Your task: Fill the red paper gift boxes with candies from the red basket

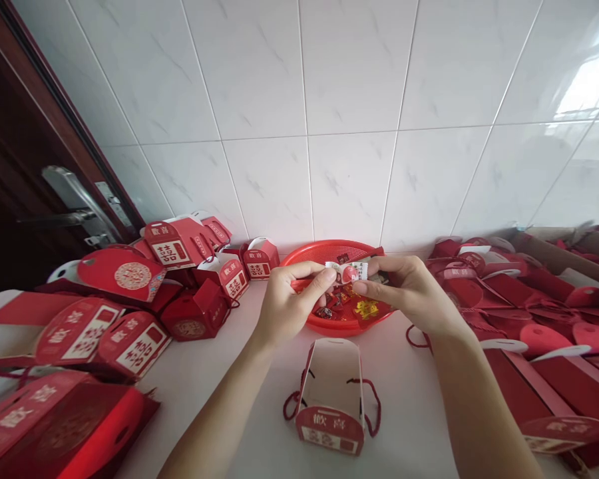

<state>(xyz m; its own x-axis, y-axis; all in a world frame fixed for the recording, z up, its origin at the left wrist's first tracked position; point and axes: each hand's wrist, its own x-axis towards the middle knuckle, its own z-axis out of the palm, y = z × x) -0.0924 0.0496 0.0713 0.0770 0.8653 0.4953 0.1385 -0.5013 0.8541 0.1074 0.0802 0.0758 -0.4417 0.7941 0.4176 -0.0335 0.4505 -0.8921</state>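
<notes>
Two hands share one wrapped candy point(350, 273) over the red basket point(324, 253): the left hand point(297, 293) has its grip pinched on the nine-o'clock end, the right hand point(409, 293) on the three-o'clock end. The open box point(329, 424) stands near six o'clock on the desk point(409, 412). Light fingertip pressure looks best here — squeezing the middle could crush it.
</notes>
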